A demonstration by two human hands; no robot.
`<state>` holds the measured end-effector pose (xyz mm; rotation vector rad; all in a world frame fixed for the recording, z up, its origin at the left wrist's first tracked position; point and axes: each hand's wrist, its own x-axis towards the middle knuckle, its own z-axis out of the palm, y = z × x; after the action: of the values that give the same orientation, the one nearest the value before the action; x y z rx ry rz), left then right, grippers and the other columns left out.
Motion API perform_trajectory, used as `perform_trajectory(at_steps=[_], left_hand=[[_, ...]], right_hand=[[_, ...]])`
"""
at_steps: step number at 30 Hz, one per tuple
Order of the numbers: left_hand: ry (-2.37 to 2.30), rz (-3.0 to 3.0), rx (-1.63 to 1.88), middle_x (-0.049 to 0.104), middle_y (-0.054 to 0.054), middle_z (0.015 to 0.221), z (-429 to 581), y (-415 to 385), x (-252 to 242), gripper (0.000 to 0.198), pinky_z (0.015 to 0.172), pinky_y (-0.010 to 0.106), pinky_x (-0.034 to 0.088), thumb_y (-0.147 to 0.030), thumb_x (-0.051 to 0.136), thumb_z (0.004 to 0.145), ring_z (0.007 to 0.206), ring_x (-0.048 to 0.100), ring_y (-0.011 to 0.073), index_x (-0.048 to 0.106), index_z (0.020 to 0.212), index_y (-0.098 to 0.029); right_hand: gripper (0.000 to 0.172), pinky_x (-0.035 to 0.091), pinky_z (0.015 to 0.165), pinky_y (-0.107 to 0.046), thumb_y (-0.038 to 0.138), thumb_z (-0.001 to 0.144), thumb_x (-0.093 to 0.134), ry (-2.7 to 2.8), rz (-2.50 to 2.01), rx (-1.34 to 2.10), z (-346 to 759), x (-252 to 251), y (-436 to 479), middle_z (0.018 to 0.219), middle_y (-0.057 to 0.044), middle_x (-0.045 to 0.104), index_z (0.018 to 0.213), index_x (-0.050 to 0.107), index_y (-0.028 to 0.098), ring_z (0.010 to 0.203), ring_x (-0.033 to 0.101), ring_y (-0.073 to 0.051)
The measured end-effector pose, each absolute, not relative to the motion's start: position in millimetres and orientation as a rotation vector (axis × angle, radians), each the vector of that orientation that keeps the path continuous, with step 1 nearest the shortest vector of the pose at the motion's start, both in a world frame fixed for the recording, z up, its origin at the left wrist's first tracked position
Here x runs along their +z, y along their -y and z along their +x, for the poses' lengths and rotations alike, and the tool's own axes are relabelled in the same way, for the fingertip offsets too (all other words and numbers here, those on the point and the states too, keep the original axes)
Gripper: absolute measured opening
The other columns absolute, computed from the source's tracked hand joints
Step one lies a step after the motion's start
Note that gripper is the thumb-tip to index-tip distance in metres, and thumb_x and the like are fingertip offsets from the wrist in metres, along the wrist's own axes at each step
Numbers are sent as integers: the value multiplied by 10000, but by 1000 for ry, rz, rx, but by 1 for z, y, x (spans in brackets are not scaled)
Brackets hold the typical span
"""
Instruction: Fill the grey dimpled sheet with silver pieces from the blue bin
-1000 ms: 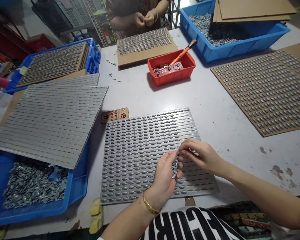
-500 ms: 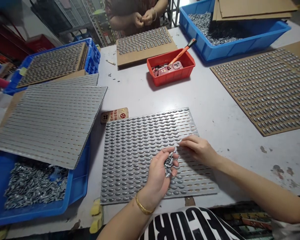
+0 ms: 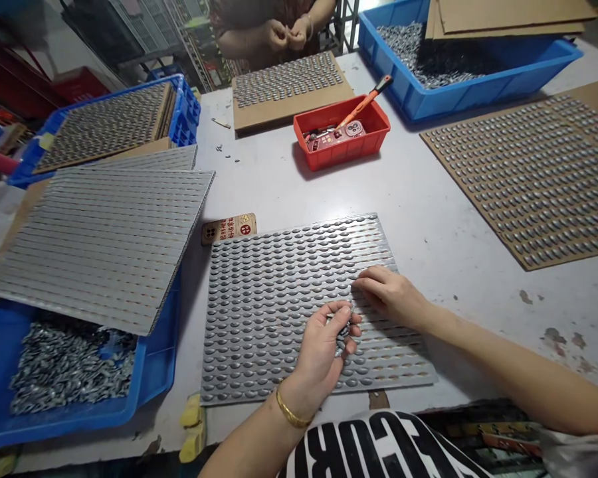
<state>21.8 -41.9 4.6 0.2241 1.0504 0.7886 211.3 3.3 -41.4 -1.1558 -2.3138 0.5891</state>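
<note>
My left hand (image 3: pixel 321 348) is cupped over the grey perforated metal sheet (image 3: pixel 279 332), its fingers curled around a small bunch of metal fasteners (image 3: pixel 343 338), mostly hidden. A gold bangle (image 3: pixel 292 413) circles that wrist. My right hand (image 3: pixel 391 297) lies a short way off, its fingertips on the rows of grey metal pieces filling the sheet. It holds nothing that I can see.
A stacked metal sheet (image 3: pixel 99 245) leans over a blue bin of loose fasteners (image 3: pixel 149 392). A co-worker's hands (image 3: pixel 286 33) work behind a filled board (image 3: pixel 286 79). A red tray (image 3: pixel 341 143), another blue bin (image 3: pixel 468 93) and a brown board (image 3: pixel 528 179) stand beyond.
My right hand has shifted slightly left and up across the sheet. My left fingers have curled further over the fasteners, so less of the bunch shows.
</note>
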Motion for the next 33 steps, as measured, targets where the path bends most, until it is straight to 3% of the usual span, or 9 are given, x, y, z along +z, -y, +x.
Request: perform_trajectory(at_steps=[7,10,15,20,26,33], left_hand=[[-1050,215,849,577,10,719,25,42,3,264,437,150,310,-297,772,719,595,478,63,604,854,-146],[-1052,222,871,572,4,700,29,44,3,254,447,153,323,-293,766,726,601,492,71,575,823,-156],[-1074,271,839,573,13,703,35,48,1,279,434,168,321,-357,755,733,565,466,71,600,825,-144],[-1032,303,819,550,29,739,37,49,0,294,408,171,270,-387,722,758,590,448,79,655,862,-121],[-1073,181,757,552,46,793,29,50,4,286,394,186,254,-319,595,819,588,479,94,672,1008,-119],[-1091,158,763,600,49,785,24,54,3,277,412,179,290,-194,591,782,586,517,97,591,1052,-136]], right_hand=[[157,493,606,-262,319,913,575,1727,-1157,1437,199,-5,17,885,-47,660,984,641,196,757,608,-151],[157,513,629,-269,331,902,598,1510,-1153,1570,192,-6,27,845,-36,657,953,637,188,746,622,-149],[105,535,704,-289,237,920,564,1519,-1150,1280,189,-16,40,953,-48,662,973,652,218,872,635,-172],[255,531,796,-339,121,918,514,1844,-1122,851,196,-22,47,1017,-57,682,1129,599,239,936,635,-188],[189,498,683,-305,102,921,491,2060,-1188,609,205,-34,36,889,-54,658,1042,593,205,807,603,-173],[220,487,718,-332,96,934,435,2370,-1125,290,210,-55,16,947,-93,652,1068,597,163,846,552,-205]])
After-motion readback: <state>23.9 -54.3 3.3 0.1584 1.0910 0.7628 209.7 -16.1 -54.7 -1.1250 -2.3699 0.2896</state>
